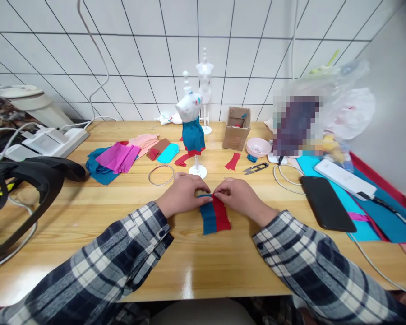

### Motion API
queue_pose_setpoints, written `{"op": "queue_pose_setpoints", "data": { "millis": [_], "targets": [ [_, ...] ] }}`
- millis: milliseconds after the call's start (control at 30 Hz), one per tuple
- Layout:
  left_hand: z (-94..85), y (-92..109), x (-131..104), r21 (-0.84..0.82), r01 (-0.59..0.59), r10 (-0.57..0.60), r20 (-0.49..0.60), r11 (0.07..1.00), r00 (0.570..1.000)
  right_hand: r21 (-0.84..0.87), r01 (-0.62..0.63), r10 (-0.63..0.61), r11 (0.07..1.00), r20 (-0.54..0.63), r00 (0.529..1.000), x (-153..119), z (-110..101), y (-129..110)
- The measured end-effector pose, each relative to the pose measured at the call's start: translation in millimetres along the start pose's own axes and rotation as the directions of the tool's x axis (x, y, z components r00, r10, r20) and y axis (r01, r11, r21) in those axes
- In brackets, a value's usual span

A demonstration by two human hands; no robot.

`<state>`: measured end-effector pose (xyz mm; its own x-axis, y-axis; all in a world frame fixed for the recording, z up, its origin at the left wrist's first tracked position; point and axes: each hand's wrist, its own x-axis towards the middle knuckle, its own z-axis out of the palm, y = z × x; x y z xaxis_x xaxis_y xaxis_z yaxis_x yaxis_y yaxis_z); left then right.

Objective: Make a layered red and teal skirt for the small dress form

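Observation:
A small two-coloured piece of fabric (pixel 215 216), teal on the left half and red on the right, lies on the wooden table in front of me. My left hand (pixel 187 193) pinches its top edge on the teal side. At the same edge, on the red side, my right hand (pixel 238 196) has thumb and forefinger closed on the cloth. Both sets of fingertips nearly meet at the seam between the colours. Just beyond my hands stands a mini dress form (pixel 190 110) wearing a teal skirt (pixel 193 135) with a red hem.
Thread snips (pixel 256 168), a pink bowl (pixel 259 147) and a cardboard box (pixel 237 128) stand right of the dress form. Fabric scraps (pixel 118 158) and a metal hoop (pixel 161 175) lie left. A phone (pixel 327 203) and power bank (pixel 345 178) sit far right; a black headset (pixel 37 189) is at left.

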<state>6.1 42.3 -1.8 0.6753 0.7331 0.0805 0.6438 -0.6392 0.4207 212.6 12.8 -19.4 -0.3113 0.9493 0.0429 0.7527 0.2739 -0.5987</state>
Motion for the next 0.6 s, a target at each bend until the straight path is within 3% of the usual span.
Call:
{"op": "queue_pose_setpoints", "data": {
  "millis": [300,600],
  "targets": [
    [5.1,-0.2,-2.8,0.029,-0.006,0.006,-0.007,1.000,1.000,0.052,-0.004,0.002,0.999,0.041,0.999,-0.2,-0.5,6.4],
    [8.8,0.0,-5.8,0.066,-0.019,0.022,-0.045,0.998,0.999,-0.034,0.038,-0.037,0.999,0.020,0.999,-4.5,-3.9,2.6]
  ]
}}
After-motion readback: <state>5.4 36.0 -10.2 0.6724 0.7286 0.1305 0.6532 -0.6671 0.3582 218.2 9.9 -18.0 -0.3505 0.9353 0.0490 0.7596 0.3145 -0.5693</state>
